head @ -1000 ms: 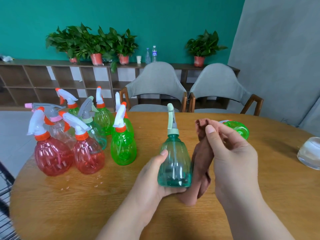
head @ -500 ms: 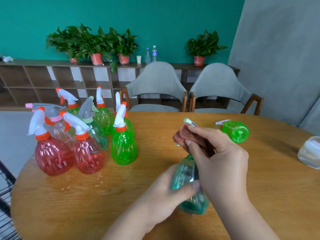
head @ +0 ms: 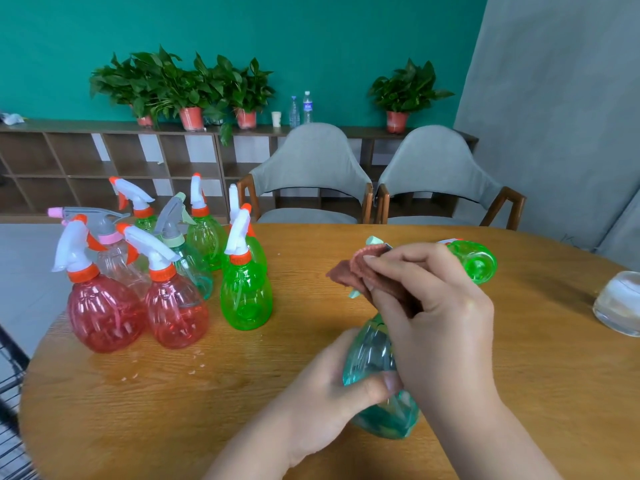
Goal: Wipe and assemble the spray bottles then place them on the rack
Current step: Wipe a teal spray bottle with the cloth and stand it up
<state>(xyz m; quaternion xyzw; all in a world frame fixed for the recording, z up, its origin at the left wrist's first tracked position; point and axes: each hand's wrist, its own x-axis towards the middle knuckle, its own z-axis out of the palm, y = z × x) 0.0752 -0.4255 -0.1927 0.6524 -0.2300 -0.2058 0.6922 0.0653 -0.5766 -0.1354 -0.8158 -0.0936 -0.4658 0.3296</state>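
Left grip (head: 322,403) holds teal bottle (head: 367,355); right grip (head: 440,313) pinches cloth (head: 349,271) round its sprayer (head: 374,241).

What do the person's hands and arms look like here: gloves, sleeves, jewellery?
Two bare hands, no gloves: left hand, right hand. No rings, watch or bracelets show. Left forearm and right forearm are uncovered to the frame's edge, with no sleeve in view. The visible nails are short and unpainted.

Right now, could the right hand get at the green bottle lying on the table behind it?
Probably yes: the green bottle lies just beyond the right hand with nothing between them, but that hand is busy pinching the cloth on the teal bottle.
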